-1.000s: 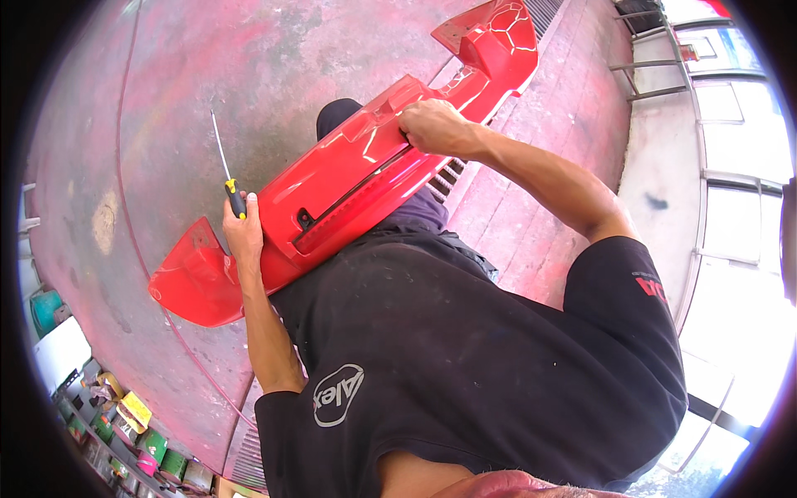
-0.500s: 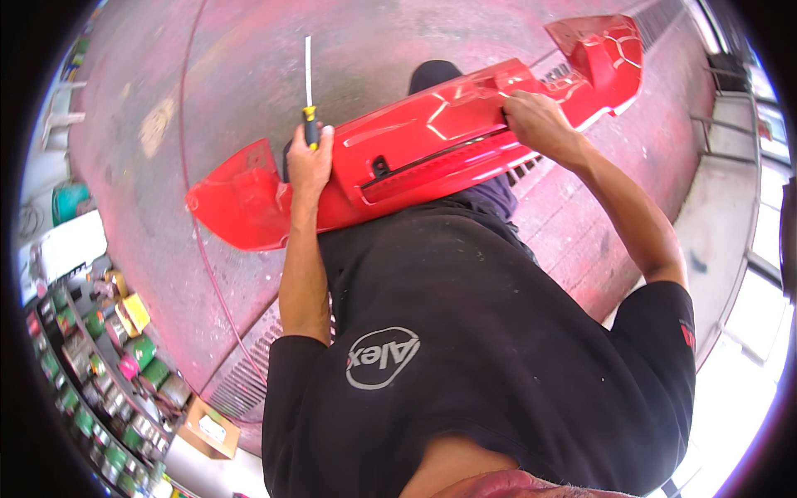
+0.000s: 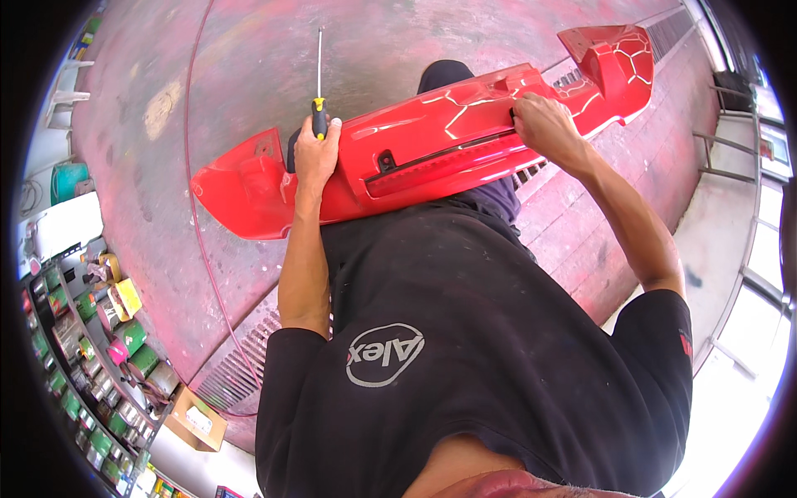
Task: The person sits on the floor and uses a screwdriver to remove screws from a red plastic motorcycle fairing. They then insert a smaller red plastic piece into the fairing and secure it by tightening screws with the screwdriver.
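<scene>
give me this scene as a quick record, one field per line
left grip: closed around yellow-and-black-handled metal screwdriver, shaft pointing away from the body
right grip: fingers curled at glossy red plastic-looking bumper; anything inside hidden
bumper pose: crosswise, just beyond the black cloth T-shirt
floor: grey, pink-stained
lower left: brown cardboard box

Bright daylight comes from the right, where the windows (image 3: 754, 328) burn out to white. Hard, pale reflections streak the glossy bumper (image 3: 432, 137); the floor (image 3: 249, 83) is softly lit. The middle looks reasonably sharp, while fisheye distortion bends the shelves (image 3: 91, 390) at lower left inside a black rim.
</scene>
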Action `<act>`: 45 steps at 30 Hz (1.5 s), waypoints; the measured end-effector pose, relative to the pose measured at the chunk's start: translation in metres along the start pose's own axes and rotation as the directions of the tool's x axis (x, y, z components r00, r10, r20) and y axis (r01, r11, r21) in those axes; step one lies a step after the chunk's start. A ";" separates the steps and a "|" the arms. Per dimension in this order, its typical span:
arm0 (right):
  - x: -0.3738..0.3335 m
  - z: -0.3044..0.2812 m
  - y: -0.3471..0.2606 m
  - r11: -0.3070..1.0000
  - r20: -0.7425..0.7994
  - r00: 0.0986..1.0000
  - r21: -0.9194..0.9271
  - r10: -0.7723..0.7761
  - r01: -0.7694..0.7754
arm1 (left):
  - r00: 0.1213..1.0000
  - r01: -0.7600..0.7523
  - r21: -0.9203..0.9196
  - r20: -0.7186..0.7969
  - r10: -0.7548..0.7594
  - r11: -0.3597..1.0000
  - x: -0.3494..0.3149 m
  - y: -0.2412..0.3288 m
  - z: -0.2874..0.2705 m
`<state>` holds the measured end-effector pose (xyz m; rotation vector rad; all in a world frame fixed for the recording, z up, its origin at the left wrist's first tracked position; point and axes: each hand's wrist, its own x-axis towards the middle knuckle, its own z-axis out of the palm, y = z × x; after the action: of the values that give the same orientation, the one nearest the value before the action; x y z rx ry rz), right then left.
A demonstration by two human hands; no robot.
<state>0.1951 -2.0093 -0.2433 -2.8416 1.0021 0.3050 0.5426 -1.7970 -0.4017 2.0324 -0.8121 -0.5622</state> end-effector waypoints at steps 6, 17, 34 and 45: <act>0.006 0.010 0.008 0.998 0.064 0.998 -0.067 0.008 -0.004 | 0.997 -0.071 -0.058 0.004 0.072 0.996 0.004 -0.004 0.001; 0.000 -0.010 -0.006 0.983 0.063 0.991 0.133 0.119 -0.126 | 0.996 -0.090 -0.060 -0.005 0.089 0.994 0.005 -0.014 0.003; -0.008 0.057 0.036 0.915 -0.358 0.934 0.381 0.014 0.132 | 0.972 -0.233 0.060 -0.008 0.234 0.971 -0.050 0.078 -0.008; -0.016 0.068 0.031 0.847 -0.480 0.872 0.500 0.097 0.181 | 0.715 -0.016 -0.326 0.657 0.239 0.945 -0.147 0.212 -0.043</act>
<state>0.1524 -2.0119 -0.3074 -2.4378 0.9000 -0.6475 0.3983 -1.7576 -0.1878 1.4444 -1.2057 -1.3271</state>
